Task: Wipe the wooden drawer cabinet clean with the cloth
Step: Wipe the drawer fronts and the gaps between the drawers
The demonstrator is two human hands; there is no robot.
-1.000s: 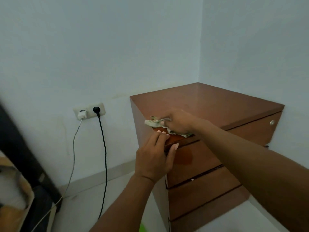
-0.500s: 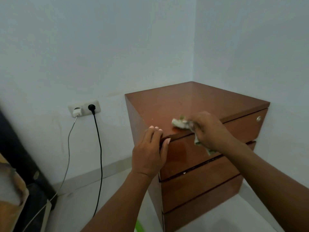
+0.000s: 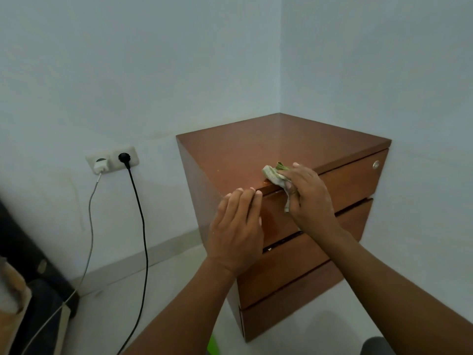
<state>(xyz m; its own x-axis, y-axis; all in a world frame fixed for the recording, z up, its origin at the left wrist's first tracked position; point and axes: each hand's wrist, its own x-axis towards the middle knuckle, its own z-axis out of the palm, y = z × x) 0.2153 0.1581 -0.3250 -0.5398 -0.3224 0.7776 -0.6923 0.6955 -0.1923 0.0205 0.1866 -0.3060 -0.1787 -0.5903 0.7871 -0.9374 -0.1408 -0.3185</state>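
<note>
A reddish-brown wooden drawer cabinet with three drawer fronts stands in the room's corner. My right hand grips a crumpled pale green cloth and presses it on the front edge of the cabinet top, above the top drawer. A strip of the cloth hangs down over the drawer front. My left hand rests flat on the cabinet's front left corner, fingertips hooked over the top edge, holding nothing.
A wall socket left of the cabinet holds a white charger with a grey cable and a black plug with a black cord running down to the floor. Dark furniture stands at the far left. The top drawer has a lock.
My right hand slid the cloth rightward along the top's front edge from near the left corner. My left hand stayed on the corner. The camera view shifted slightly.
</note>
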